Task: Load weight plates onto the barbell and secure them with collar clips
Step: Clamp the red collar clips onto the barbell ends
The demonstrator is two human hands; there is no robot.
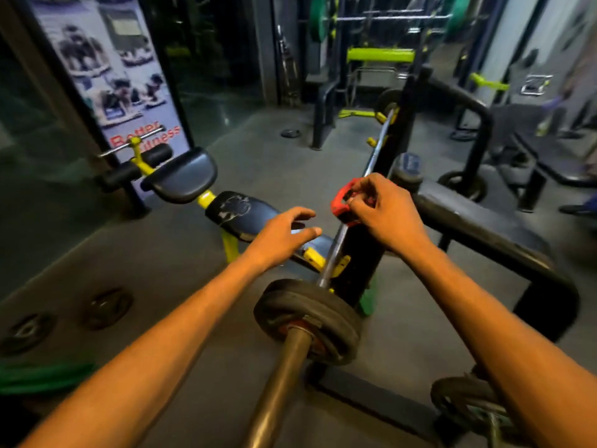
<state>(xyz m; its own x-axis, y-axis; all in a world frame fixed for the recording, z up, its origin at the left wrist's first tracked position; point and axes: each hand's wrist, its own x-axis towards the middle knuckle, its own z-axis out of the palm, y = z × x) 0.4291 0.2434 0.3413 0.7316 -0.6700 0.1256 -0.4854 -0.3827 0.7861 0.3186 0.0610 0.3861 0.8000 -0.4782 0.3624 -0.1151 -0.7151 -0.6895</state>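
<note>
1. Nearest me, the brown metal sleeve of the barbell (284,383) runs up from the bottom edge, with both bare forearms reaching forward on either side of it.
2. On that sleeve sit the black rubber weight plates (319,318), stacked face to face with a reddish hub showing at their centre; I see no clip on the sleeve in front of them.
3. Beyond the plates the thin steel shaft rests in a yellow hook of the black upright rack (361,253).
4. My left hand (281,237) hovers empty just left of the shaft, fingers spread and slightly curled, touching nothing.
5. My right hand (384,211) pinches the red plastic collar clip (342,202) between thumb and fingertips, right over the shaft, well apart from the plates; whether the clip touches the shaft I cannot tell.
6. Farther left stands a black padded bench with a yellow frame (200,185).
7. Loose dark plates (106,307) lie on the grey floor at left.
</note>
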